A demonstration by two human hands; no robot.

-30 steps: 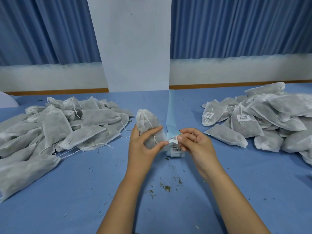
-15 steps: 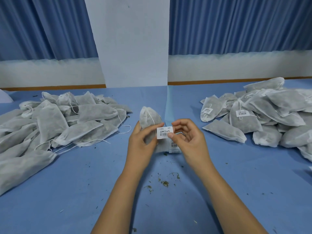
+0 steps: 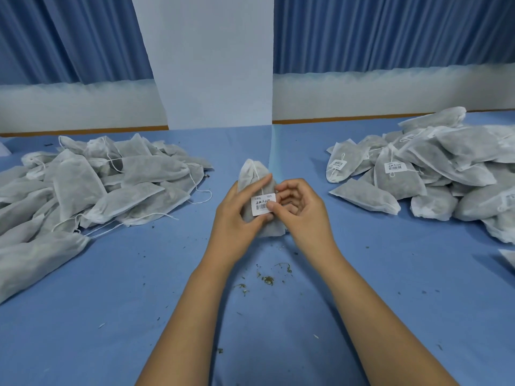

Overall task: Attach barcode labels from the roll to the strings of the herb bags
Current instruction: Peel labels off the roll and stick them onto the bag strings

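A white mesh herb bag (image 3: 252, 174) stands at the table's centre, held in my left hand (image 3: 237, 215). Its white string (image 3: 257, 176) runs down the front from the tied top. A white barcode label (image 3: 262, 204) lies over the string, pinched between my left thumb and the fingertips of my right hand (image 3: 299, 210). The strip of label backing (image 3: 274, 151) rises pale blue behind the bag; the roll itself is hidden by the bag and hands.
A heap of unlabelled herb bags (image 3: 92, 185) with loose strings lies at the left. A heap of labelled bags (image 3: 434, 174) lies at the right. Herb crumbs (image 3: 267, 280) dot the blue tablecloth (image 3: 111, 302) before my wrists. A white pillar (image 3: 206, 62) stands behind.
The label came off the strip and was brought up in front of the bag. It now sits flat against the string, with both hands closer together on it.
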